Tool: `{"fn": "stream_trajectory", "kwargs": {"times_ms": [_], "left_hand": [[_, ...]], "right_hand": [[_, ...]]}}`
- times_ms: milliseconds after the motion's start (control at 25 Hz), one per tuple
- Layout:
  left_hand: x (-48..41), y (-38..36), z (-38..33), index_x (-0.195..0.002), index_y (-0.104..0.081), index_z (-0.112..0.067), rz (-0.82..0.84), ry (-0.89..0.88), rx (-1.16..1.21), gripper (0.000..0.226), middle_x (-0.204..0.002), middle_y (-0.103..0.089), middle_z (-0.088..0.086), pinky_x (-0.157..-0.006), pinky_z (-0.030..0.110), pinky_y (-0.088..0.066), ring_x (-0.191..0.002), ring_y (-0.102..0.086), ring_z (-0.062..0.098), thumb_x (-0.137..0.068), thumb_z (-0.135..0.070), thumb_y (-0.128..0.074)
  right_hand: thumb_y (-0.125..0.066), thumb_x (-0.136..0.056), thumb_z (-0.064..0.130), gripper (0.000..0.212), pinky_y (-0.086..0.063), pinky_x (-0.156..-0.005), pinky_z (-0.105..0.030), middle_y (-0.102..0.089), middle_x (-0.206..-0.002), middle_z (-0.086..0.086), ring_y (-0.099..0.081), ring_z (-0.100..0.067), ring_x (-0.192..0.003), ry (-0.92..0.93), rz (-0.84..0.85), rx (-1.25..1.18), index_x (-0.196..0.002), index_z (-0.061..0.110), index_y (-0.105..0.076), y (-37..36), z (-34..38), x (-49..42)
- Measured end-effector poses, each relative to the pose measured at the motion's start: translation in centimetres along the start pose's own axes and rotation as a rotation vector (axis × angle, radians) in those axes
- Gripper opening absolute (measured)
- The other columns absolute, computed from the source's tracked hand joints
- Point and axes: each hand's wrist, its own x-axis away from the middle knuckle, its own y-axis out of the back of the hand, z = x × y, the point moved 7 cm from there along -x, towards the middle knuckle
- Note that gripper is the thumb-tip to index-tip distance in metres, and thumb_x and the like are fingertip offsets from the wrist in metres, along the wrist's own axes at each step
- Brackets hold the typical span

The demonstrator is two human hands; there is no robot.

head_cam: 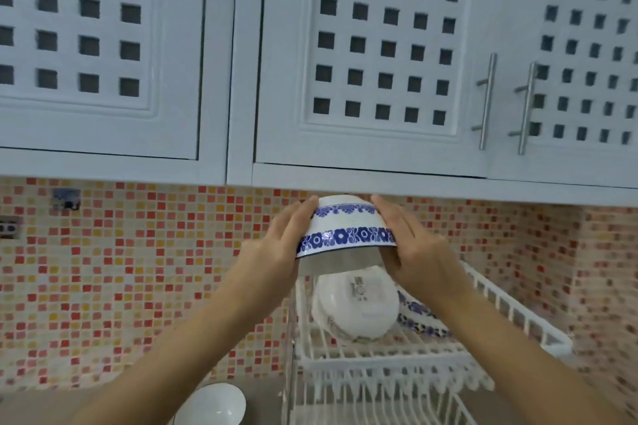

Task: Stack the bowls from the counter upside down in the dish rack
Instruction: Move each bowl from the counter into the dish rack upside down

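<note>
Both hands hold a white bowl with blue flower bands (345, 229) upside down, just under the cupboards and above the white wire dish rack (511, 314). My left hand (276, 245) presses its left side and my right hand (411, 245) its right side. Below it, on the rack's upper shelf, a white bowl (355, 307) rests upside down, its base towards me. The blue-patterned rim of another bowl (417, 316) shows behind it to the right. A plain white bowl (214, 405) stands upright on the counter at the lower left.
White lattice cupboard doors (373, 45) with metal handles (486, 100) hang low over the rack. A red and orange mosaic wall (138, 269) lies behind. A wall socket (10, 228) sits at the far left. The rack's lower tier has plate slots (376, 400).
</note>
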Motion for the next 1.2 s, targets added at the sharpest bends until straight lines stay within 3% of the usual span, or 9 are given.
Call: {"fn": "stream_trajectory", "kwargs": {"times_ms": [240, 320, 440, 520, 600, 720, 840, 960, 1200], "left_hand": [[-4.3, -7.0, -7.9, -0.138, -0.029, 0.001, 0.020, -0.026, -0.085, 0.079, -0.133, -0.053, 0.024, -0.039, 0.021, -0.044, -0.043, -0.060, 0.020, -0.073, 0.002, -0.072], [-5.6, -9.3, -9.7, -0.148, -0.015, -0.009, 0.122, 0.015, -0.053, 0.084, -0.152, -0.031, 0.014, -0.049, 0.025, -0.044, -0.063, -0.066, 0.023, -0.082, -0.011, -0.066], [-6.4, -13.8, -11.6, -0.148, 0.008, -0.032, 0.432, 0.068, 0.161, 0.101, -0.159, 0.005, -0.007, -0.092, 0.035, -0.050, -0.120, -0.054, 0.023, -0.080, -0.039, -0.068], [-6.8, -15.3, -12.7, -0.146, 0.008, -0.039, 0.556, 0.106, 0.250, 0.109, -0.158, 0.007, -0.013, -0.110, 0.038, -0.035, -0.138, -0.032, 0.019, -0.072, -0.050, -0.072], [-7.4, -16.3, -13.6, -0.146, -0.001, -0.039, 0.591, 0.148, 0.269, 0.110, -0.157, -0.001, -0.014, -0.110, 0.039, -0.032, -0.138, -0.027, 0.018, -0.066, -0.057, -0.074], [-8.3, -17.5, -14.6, -0.142, -0.017, -0.031, 0.559, 0.173, 0.251, 0.099, -0.151, -0.019, -0.007, -0.097, 0.028, -0.040, -0.125, -0.040, 0.017, -0.065, -0.052, -0.077], [-8.4, -19.4, -14.6, -0.139, -0.022, -0.028, 0.571, 0.203, 0.208, 0.095, -0.148, -0.020, -0.007, -0.095, 0.029, -0.041, -0.122, -0.043, 0.019, -0.066, -0.047, -0.079], [-7.8, -21.9, -14.1, -0.138, -0.025, -0.027, 0.614, 0.226, 0.166, 0.093, -0.148, -0.015, -0.008, -0.097, 0.034, -0.044, -0.121, -0.043, 0.023, -0.065, -0.042, -0.081], [-6.7, -25.9, -12.9, -0.131, -0.029, -0.024, 0.645, 0.280, 0.133, 0.090, -0.142, -0.019, -0.003, -0.096, 0.042, -0.047, -0.119, -0.044, 0.027, -0.062, -0.036, -0.085]], "right_hand": [[-0.050, -0.085, 0.011, 0.061, -0.055, -0.055, -0.035, -0.057, -0.127, -0.023, -0.068, -0.033, -0.065, -0.078, 0.204, -0.080, -0.142, -0.001, -0.032, 1.9, -10.1, 5.2], [-0.055, -0.083, -0.001, 0.069, -0.053, -0.048, -0.029, -0.049, -0.136, -0.026, -0.066, -0.030, -0.055, -0.038, 0.224, -0.052, -0.143, 0.000, -0.023, 1.4, -12.7, 7.1], [-0.068, -0.072, -0.013, 0.098, -0.053, -0.039, -0.032, -0.030, -0.148, -0.016, -0.061, -0.024, -0.045, 0.020, 0.276, 0.063, -0.148, 0.006, -0.009, 0.4, -16.2, 10.5], [-0.073, -0.067, -0.014, 0.106, -0.045, -0.032, -0.024, -0.028, -0.146, -0.010, -0.051, -0.017, -0.036, 0.006, 0.286, 0.067, -0.148, 0.006, -0.008, 0.0, -17.9, 12.0], [-0.074, -0.067, -0.013, 0.114, -0.045, -0.032, -0.022, -0.028, -0.146, -0.008, -0.053, -0.017, -0.037, -0.023, 0.275, 0.011, -0.149, 0.009, 0.001, -0.8, -19.2, 13.1], [-0.073, -0.073, -0.007, 0.112, -0.058, -0.050, -0.031, -0.023, -0.149, -0.012, -0.063, -0.024, -0.051, -0.071, 0.277, -0.156, -0.150, 0.013, 0.006, -2.0, -20.3, 13.9], [-0.070, -0.081, 0.013, 0.097, -0.050, -0.067, -0.027, -0.003, -0.156, -0.003, -0.065, -0.026, -0.081, -0.091, 0.407, -0.274, -0.149, 0.021, 0.000, -3.4, -21.2, 13.9], [-0.070, -0.078, 0.040, 0.110, -0.036, -0.109, -0.033, 0.016, -0.156, 0.011, -0.027, -0.020, -0.139, -0.129, 0.717, -0.377, -0.148, 0.024, 0.013, -6.3, -21.7, 15.3], [-0.077, -0.072, 0.039, 0.113, -0.020, -0.117, -0.039, 0.006, -0.159, 0.005, -0.009, -0.018, -0.145, -0.174, 0.903, -0.395, -0.150, 0.021, 0.003, -9.0, -21.6, 16.2]]}}
